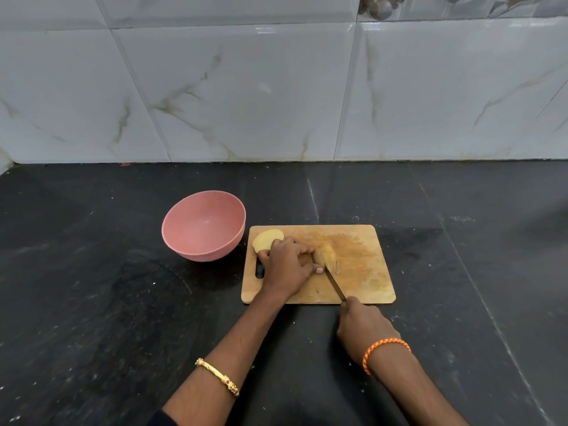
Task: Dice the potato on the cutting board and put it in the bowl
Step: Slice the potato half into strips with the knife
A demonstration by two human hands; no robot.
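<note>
A wooden cutting board (362,272) lies on the dark counter. My left hand (287,267) holds a potato piece (322,255) down on the board, fingers curled over it. My right hand (364,329) grips a knife (335,282) by its handle at the board's front edge. The blade runs up to the held piece, its tip blurred against the potato. A second potato half (266,239) lies cut face up at the board's far left corner, just behind my left hand. The pink bowl (204,226) stands empty to the left of the board.
The dark stone counter (107,287) spreads on all sides of the board and bowl. A marble-tiled wall (246,103) rises along the back edge. A handle slot (259,273) is cut into the board's left end.
</note>
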